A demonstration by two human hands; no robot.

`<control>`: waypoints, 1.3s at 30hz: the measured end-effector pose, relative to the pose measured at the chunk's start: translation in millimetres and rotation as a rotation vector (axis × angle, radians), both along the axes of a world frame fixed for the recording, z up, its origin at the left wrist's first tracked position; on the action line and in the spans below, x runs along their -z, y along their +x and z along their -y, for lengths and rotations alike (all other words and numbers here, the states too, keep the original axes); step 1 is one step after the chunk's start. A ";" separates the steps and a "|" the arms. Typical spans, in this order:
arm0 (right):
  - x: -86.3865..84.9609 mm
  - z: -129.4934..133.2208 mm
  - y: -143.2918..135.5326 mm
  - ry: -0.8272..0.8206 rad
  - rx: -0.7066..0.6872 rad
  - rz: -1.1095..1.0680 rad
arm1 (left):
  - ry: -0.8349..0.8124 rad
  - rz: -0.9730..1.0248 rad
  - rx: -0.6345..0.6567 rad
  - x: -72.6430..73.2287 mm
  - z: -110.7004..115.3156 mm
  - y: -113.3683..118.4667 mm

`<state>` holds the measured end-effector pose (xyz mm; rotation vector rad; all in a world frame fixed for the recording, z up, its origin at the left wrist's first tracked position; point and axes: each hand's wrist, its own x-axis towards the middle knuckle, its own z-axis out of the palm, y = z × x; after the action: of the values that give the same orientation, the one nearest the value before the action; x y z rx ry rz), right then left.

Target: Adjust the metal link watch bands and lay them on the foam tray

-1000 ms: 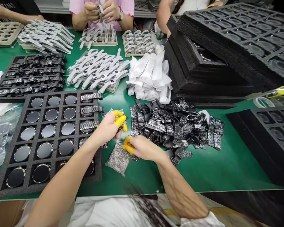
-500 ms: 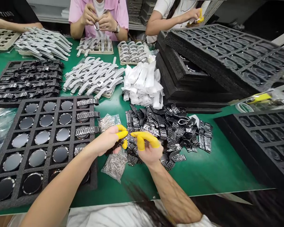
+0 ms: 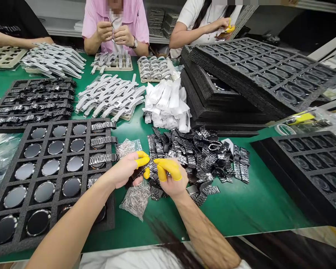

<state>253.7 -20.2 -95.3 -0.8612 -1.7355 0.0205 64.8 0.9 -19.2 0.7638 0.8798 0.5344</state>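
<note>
My left hand (image 3: 128, 169), in yellow finger cots, is closed around a black metal watch band (image 3: 139, 172), mostly covered by the fingers. Close to the band's end, my right hand (image 3: 174, 178) is pinched, its yellow fingertips nearly touching the left ones; whatever they hold is too small to make out. Behind and right of my hands lies a heap of black metal watch bands (image 3: 201, 153). One bag of small metal pins (image 3: 136, 200) sits below my left hand, and another pin bag (image 3: 128, 147) lies just beyond it.
On the left, a black foam tray (image 3: 85, 149) holds round watch faces, some with bands. White-wrapped pieces (image 3: 166, 102) and white watches (image 3: 109, 95) are farther back. Foam trays (image 3: 226, 101) are stacked at the right, beside another tray (image 3: 285, 168). Several people work across the table.
The view has shifted slightly. My right hand's fingers have drawn closer together, their tips nearer the band. The left hand keeps its grip.
</note>
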 end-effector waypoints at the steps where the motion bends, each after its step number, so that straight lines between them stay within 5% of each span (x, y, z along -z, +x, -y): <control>1: 2.0 -0.3 0.0 -0.021 0.005 0.009 | -0.005 0.005 -0.001 0.0 0.0 0.1; 6: 10.7 -5.7 -0.6 -0.237 -0.042 -0.105 | -0.005 0.020 0.032 -2.8 -1.6 -0.4; 15: 5.0 -10.6 2.7 -0.519 -0.371 -0.187 | -0.023 0.137 0.099 -5.7 1.8 -3.0; 20: -0.4 -10.4 1.5 -0.490 -0.320 -0.454 | 0.212 -0.113 0.365 -3.3 0.0 -2.5; 25: -3.7 -19.9 1.6 -0.582 -0.247 -0.711 | 0.504 -0.456 0.456 -0.4 2.7 -2.3; 30: -6.8 -19.3 3.3 -0.650 -0.281 -0.811 | 0.892 -0.714 0.321 -39.2 8.0 -25.9; 34: -14.0 -15.4 4.6 -0.680 -0.306 -0.863 | 1.049 -1.059 0.275 -72.0 44.7 -58.8; 36: -18.1 -14.2 7.4 -0.718 -0.338 -0.960 | 1.054 -1.425 0.315 -68.7 81.7 -67.8; 39: -23.8 -12.3 12.7 -0.813 -0.409 -1.085 | 0.986 -1.819 0.502 -43.0 141.0 -69.7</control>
<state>266.5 -7.9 -71.5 -0.7850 -0.7791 1.2924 -4.9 -140.1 23.9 2.4307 1.9728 -0.4571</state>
